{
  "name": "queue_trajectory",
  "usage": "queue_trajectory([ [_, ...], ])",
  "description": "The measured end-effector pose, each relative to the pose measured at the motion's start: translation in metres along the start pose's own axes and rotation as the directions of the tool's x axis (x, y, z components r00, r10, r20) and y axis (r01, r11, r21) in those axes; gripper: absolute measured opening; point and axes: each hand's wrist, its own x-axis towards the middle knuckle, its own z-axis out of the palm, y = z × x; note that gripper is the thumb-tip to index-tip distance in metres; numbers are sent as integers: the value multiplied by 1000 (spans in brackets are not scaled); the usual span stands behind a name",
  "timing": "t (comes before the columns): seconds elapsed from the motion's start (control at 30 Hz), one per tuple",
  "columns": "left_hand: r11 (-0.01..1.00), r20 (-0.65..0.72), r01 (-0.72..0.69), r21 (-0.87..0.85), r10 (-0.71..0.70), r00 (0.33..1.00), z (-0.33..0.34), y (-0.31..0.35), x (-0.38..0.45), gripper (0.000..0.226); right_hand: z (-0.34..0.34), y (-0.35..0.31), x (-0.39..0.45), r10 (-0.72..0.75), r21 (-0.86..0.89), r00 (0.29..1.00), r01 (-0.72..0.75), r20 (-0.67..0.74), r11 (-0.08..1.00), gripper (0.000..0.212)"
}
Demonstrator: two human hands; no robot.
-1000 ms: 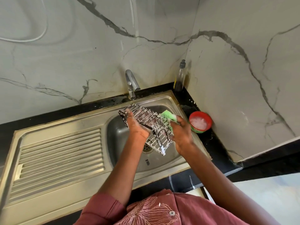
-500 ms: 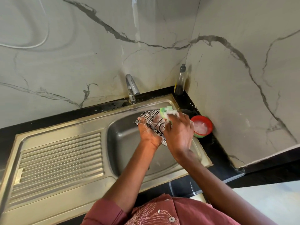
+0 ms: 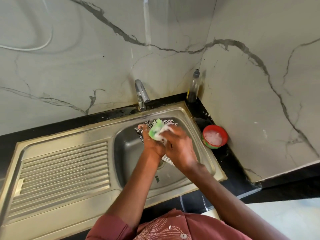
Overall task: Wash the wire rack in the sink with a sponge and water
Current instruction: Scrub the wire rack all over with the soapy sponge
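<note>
Steel wire rack (image 3: 168, 122), soapy, held over the basin of the sink (image 3: 131, 153): it lies under and behind both my hands, its barred far edge showing beyond my fingertips and a small corner of it showing below my wrists, near the drain.

Left hand (image 3: 152, 144): fingers curled round the rack's left side, gripping it from beneath; thumb and fingertips reach up to the rack's far-left corner.

Right hand (image 3: 180, 144): clenched on the green sponge (image 3: 155, 130), which is lathered white and pressed onto the upper face of the rack, just beyond my knuckles and touching my left fingers. Both hands sit side by side, touching at the heel.

Sink, stainless steel: basin directly below my grip; ribbed draining board (image 3: 64, 168) well off to the left of my left arm.

Tap (image 3: 142, 94), chrome: straight ahead of my hands, past the rack's far edge; I cannot tell whether water runs from it.

Bottle (image 3: 194, 87), clear with a grey cap: ahead and to the right of my right hand, in the corner of the black counter (image 3: 230, 163).

Tub (image 3: 214, 136), red-rimmed, holding white foam: on the counter, near and to the right of my right hand, outside the sink's rim.

Walls (image 3: 86, 58), pale marble with grey veins: behind the tap and along the right.

Sleeve (image 3: 110, 227), dull red: at my left elbow.
</note>
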Motion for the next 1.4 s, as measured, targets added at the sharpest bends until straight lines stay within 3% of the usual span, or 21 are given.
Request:
queue_trajectory([
  [0.1, 997, -106, 15, -72, -22, 994, 1, 14, 4, 79, -1, 21, -20, -25, -81, 1000, 25, -3, 996, 40],
  [0.2, 998, -160, -33, -62, 22, 987, -5, 18, 9, 74, -1, 37, -26, 214, 28, 976, -215, 31, 976, 36],
  [0.23, 999, -176, -42, -25, 37, 984, -8, 19, 11, 71, -1, 40, -25, 347, 139, 937, -348, 30, 927, 34],
  [0.3, 998, -161, -51, 24, 54, 985, -14, 19, 10, 69, 0, 48, -21, 625, 388, 780, -575, -4, 720, 29],
  [0.37, 992, -137, -69, 106, 83, 987, -19, 16, 8, 70, -1, 57, -13, 779, 573, 623, -617, -63, 540, 25],
  [0.4, 984, -144, -74, 163, 98, 985, -22, 14, 6, 74, -2, 61, -11, 804, 596, 590, -621, -72, 509, 30],
  [0.53, 902, -169, -19, 431, 102, 980, -30, 7, 17, 108, -7, 62, -8, 743, 506, 668, -652, 32, 565, 64],
  [0.6, 795, -108, -34, 605, 125, 986, -14, 4, -12, 97, -4, 59, -8, 729, 517, 676, -666, 111, 538, 61],
  [0.7, 566, 19, -58, 823, 75, 997, -5, -11, -28, 42, -2, 60, 0, 814, 534, 546, -756, 195, 379, 45],
  [0.77, 439, 31, -33, 898, 12, 999, -7, -16, -23, 31, -2, 65, 7, 802, 435, 547, -800, 242, 414, 27],
  [0.83, 325, 22, -27, 945, 19, 1000, -9, -17, -18, 35, 1, 67, 16, 752, 337, 582, -806, 308, 486, 20],
  [0.9, 267, 30, -40, 963, 42, 999, -14, -22, -11, 42, 10, 67, 26, 716, 260, 592, -806, 371, 531, 38],
  [1.0, 123, 80, -82, 989, 24, 997, -16, -31, -8, 43, 25, 62, 36, 667, 194, 596, -793, 447, 578, 44],
  [1.07, 24, 80, -80, 996, -4, 997, -18, -36, -3, 63, 32, 62, 41, 660, 118, 618, -762, 428, 637, 48],
  [1.17, -129, 61, -58, 990, 17, 998, -28, -45, 6, 80, 37, 65, 41, 697, -48, 630, -729, 343, 683, 36],
  [1.27, -329, 44, -36, 944, 17, 999, -34, -52, 6, 76, 38, 66, 32, 712, -58, 642, -730, 285, 681, 25],
  [1.4, -457, 95, -87, 885, -5, 995, -39, -44, -4, 77, 35, 67, 23, 711, -19, 660, -730, 244, 684, 20],
])
